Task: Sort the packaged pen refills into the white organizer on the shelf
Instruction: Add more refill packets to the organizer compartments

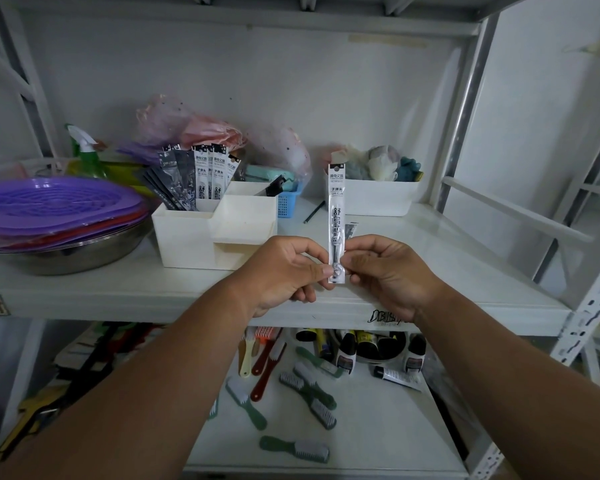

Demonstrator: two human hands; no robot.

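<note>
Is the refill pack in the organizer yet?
No, both hands, left hand and right hand, hold the refill pack upright before the organizer.

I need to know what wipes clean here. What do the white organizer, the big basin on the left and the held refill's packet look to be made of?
White organizer: seemingly matte moulded plastic, with even opaque walls and no grain.
Basin: probably stainless steel, with a grey reflective sheen.
Refill packet, pinched by the left hand and right hand: thin glossy plastic film, partly clear, showing the refill inside.

Both hands (284, 271) pinch refill packet (336, 216) — upright.
</note>
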